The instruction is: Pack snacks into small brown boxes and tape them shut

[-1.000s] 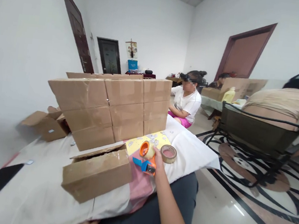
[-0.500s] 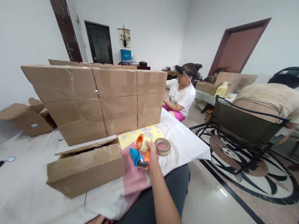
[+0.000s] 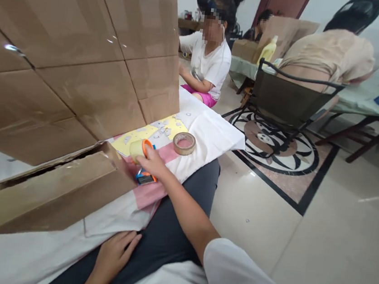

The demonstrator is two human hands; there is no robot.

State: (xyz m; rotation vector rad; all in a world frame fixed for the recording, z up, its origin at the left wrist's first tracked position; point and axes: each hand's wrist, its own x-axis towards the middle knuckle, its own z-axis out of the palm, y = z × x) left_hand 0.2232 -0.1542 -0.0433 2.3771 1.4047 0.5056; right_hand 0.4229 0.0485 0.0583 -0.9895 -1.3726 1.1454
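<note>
A tape gun [image 3: 136, 149] with an orange and blue body and a roll of pale tape is in my right hand [image 3: 153, 160]. It is low over the cloth, close to the end of a long cardboard box [image 3: 67, 192]; whether it touches the cloth I cannot tell. That box has a narrow dark gap along its top flap. To the right of the hand, a loose roll of brown tape [image 3: 184, 151] lies flat. My left hand [image 3: 117, 248] rests on my dark-trousered thigh by the table edge, fingers stretched out, holding nothing.
Stacked closed cartons [image 3: 85, 34] form a wall behind the long box. White cloth [image 3: 215, 124] covers the table. Beyond it sits a person in white [image 3: 212, 58]; farther right, another person leans forward in a folding chair [image 3: 283, 98].
The view has swung right and down. My right hand has turned the tape gun and brought it nearer the long box's end. My left hand now shows more fully on my thigh.
</note>
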